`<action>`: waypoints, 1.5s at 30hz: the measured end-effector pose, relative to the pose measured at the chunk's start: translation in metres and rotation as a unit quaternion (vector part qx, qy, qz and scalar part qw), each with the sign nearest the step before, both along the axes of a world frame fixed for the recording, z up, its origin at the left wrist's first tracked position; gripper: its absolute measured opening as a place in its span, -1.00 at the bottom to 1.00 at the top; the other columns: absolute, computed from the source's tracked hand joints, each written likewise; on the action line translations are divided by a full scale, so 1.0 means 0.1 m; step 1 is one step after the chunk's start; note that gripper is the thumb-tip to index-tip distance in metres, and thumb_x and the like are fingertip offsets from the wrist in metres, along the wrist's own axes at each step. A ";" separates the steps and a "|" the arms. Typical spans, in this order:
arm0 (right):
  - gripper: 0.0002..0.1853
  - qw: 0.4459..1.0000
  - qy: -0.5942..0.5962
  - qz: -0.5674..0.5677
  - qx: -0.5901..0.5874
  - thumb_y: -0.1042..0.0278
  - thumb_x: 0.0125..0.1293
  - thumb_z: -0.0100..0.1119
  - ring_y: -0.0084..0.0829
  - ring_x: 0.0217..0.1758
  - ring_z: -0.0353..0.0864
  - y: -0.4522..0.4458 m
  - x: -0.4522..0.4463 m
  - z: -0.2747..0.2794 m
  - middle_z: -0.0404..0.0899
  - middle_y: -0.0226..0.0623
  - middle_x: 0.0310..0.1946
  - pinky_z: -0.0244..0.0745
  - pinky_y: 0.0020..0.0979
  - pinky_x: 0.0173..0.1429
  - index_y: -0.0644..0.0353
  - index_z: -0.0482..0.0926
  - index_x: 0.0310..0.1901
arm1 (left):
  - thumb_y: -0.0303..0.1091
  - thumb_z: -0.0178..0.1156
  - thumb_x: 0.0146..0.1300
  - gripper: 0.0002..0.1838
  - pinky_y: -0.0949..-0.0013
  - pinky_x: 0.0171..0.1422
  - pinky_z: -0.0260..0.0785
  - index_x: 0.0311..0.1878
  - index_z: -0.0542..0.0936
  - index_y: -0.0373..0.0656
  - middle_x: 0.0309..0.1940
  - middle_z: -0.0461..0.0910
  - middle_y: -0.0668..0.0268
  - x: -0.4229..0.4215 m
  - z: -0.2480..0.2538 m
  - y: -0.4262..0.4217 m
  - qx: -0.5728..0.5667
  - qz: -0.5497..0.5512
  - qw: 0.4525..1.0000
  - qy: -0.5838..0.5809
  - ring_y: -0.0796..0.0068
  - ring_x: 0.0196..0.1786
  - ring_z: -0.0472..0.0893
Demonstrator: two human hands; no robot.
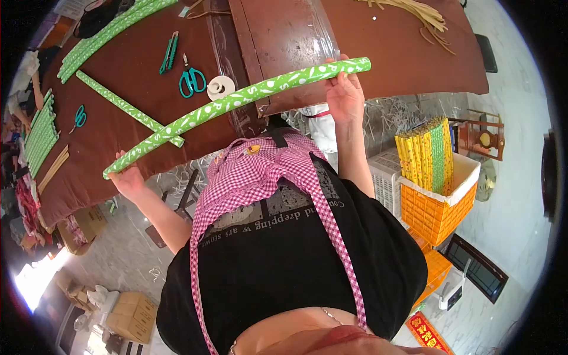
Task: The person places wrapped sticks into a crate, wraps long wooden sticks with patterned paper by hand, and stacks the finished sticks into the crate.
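The long green roll, white-patterned and slightly bowed, spans both hands along the near edge of the brown counter. Left hand: grip at the roll's left end, spread to the roll's thickness, fingers partly hidden behind it. Right hand: grip near the right end, thumb on the near side, fingers wrapped behind. The long roll crosses the view of a shorter green roll; contact between them cannot be determined. Just beyond it: a white spool, teal-handled scissors and a teal cutter. Farther left: stacked green rolls. At right, below counter level: an orange basket containing upright yellow and green rolls.
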State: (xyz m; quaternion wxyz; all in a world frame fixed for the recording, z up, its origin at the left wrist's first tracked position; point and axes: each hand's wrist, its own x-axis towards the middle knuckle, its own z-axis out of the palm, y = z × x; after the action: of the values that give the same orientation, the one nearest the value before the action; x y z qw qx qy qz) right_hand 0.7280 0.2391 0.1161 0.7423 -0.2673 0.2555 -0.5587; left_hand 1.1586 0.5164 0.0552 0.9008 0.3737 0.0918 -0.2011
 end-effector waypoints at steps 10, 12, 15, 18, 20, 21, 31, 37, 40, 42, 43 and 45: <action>-0.57 0.999 -0.025 -0.043 -0.005 0.42 0.26 -0.02 -0.16 0.18 0.31 0.06 -0.20 -0.03 0.32 0.01 0.10 0.22 -0.17 0.24 0.27 0.21 0.15 | -0.22 0.08 0.21 -0.67 0.16 0.09 0.26 -0.08 0.42 -0.27 -0.13 0.47 0.16 0.27 -0.26 0.08 0.025 -0.055 0.997 0.044 0.27 -0.06 0.44; -0.60 0.999 -0.026 -0.048 -0.004 0.41 0.27 -0.03 -0.13 0.17 0.31 0.07 -0.22 -0.01 0.32 0.02 0.10 0.21 -0.16 0.25 0.28 0.24 0.13 | -0.26 0.08 0.21 -0.70 0.13 0.11 0.25 -0.09 0.42 -0.27 -0.14 0.48 0.14 0.31 -0.30 0.08 0.007 -0.067 0.997 0.044 0.26 -0.05 0.44; -0.61 0.998 -0.022 -0.058 0.008 0.40 0.27 -0.04 -0.13 0.17 0.32 0.07 -0.23 -0.02 0.33 0.01 0.09 0.21 -0.15 0.26 0.29 0.25 0.12 | -0.31 0.07 0.21 -0.72 0.10 0.12 0.26 -0.07 0.41 -0.25 -0.10 0.48 0.10 0.33 -0.34 0.09 -0.003 -0.078 0.997 0.019 0.23 -0.01 0.44; -0.61 0.997 -0.027 -0.067 0.026 0.39 0.27 -0.04 -0.15 0.16 0.33 0.05 -0.25 -0.03 0.35 -0.02 0.08 0.21 -0.15 0.25 0.28 0.25 0.12 | -0.36 0.06 0.20 -0.73 0.06 0.14 0.27 -0.05 0.40 -0.23 -0.07 0.47 0.07 0.30 -0.32 0.08 0.017 -0.069 0.997 -0.009 0.17 0.02 0.44; -0.61 0.997 -0.020 -0.067 0.017 0.32 0.28 -0.03 -0.23 0.14 0.35 -0.02 -0.31 -0.15 0.38 -0.08 0.06 0.22 -0.18 0.25 0.26 0.28 0.11 | -0.46 0.05 0.17 -0.74 0.01 0.15 0.26 -0.04 0.41 -0.22 -0.06 0.46 0.02 0.26 -0.30 0.08 0.015 -0.066 0.997 -0.023 0.11 0.00 0.45; -0.60 0.998 -0.039 -0.044 0.023 0.28 0.29 -0.04 -0.25 0.13 0.35 -0.05 -0.38 -0.26 0.38 -0.10 0.05 0.22 -0.20 0.25 0.25 0.28 0.12 | -0.46 0.09 0.15 -0.74 0.03 0.14 0.28 -0.07 0.43 -0.21 -0.06 0.46 0.02 0.27 -0.33 0.13 0.001 -0.090 0.995 -0.030 0.12 0.00 0.45; -0.63 0.987 -0.085 -0.018 0.134 0.30 0.24 0.03 -0.21 0.09 0.35 -0.33 -0.74 -0.60 0.40 -0.14 0.01 0.15 -0.11 0.27 0.32 0.37 0.03 | -0.50 0.12 0.12 -0.69 0.01 0.15 0.25 -0.06 0.34 -0.10 -0.08 0.42 0.16 -0.16 0.01 -0.03 -0.047 -0.084 0.993 -0.071 0.19 0.07 0.39; -0.63 0.990 -0.033 -0.039 0.130 0.31 0.29 -0.06 -0.19 0.07 0.36 -0.33 -0.70 -0.46 0.41 -0.07 -0.03 0.26 -0.15 0.21 0.42 0.31 0.02 | -0.49 0.05 0.17 -0.75 -0.01 0.17 0.23 -0.07 0.35 -0.10 -0.08 0.44 0.15 -0.25 0.09 -0.07 -0.053 -0.091 0.993 -0.053 0.20 0.04 0.41; -0.61 0.988 -0.009 -0.073 0.136 0.32 0.30 -0.08 -0.19 0.08 0.35 -0.32 -0.69 -0.41 0.39 -0.02 -0.02 0.25 -0.15 0.21 0.48 0.29 0.03 | -0.42 0.02 0.23 -0.81 -0.01 0.16 0.23 -0.09 0.36 -0.13 -0.08 0.46 0.12 -0.28 0.17 -0.07 -0.051 -0.101 0.992 -0.049 0.19 0.03 0.42; -0.59 0.985 -0.019 -0.083 0.148 0.32 0.31 -0.09 -0.18 0.08 0.34 -0.32 -0.69 -0.40 0.38 -0.01 -0.01 0.24 -0.17 0.22 0.49 0.27 0.06 | -0.41 0.01 0.25 -0.86 -0.03 0.02 0.34 -0.16 0.37 -0.19 -0.19 0.50 0.08 -0.25 0.18 -0.08 -0.044 -0.079 0.996 -0.008 0.15 -0.03 0.47; -0.58 0.988 -0.018 -0.074 0.135 0.32 0.30 -0.08 -0.18 0.09 0.33 -0.33 -0.69 -0.41 0.37 -0.01 -0.01 0.23 -0.18 0.23 0.50 0.25 0.07 | -0.41 0.01 0.25 -0.86 -0.03 0.02 0.34 -0.16 0.37 -0.19 -0.19 0.50 0.08 -0.23 0.19 -0.08 -0.047 -0.074 0.996 -0.012 0.15 -0.03 0.47; -0.58 0.987 -0.014 -0.077 0.140 0.32 0.30 -0.07 -0.18 0.10 0.33 -0.33 -0.66 -0.41 0.37 -0.01 -0.01 0.23 -0.18 0.23 0.51 0.25 0.07 | -0.33 0.01 0.26 -0.83 0.05 0.07 0.30 -0.14 0.39 -0.18 -0.15 0.50 0.10 -0.21 0.20 -0.07 -0.006 -0.078 0.996 -0.036 0.16 0.03 0.45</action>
State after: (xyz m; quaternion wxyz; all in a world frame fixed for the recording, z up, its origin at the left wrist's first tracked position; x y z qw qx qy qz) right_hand 0.6618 0.2065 0.0754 0.7303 -0.1328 0.3409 -0.5769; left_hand 1.1380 0.5091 0.0747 0.8873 0.3814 0.0293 -0.2576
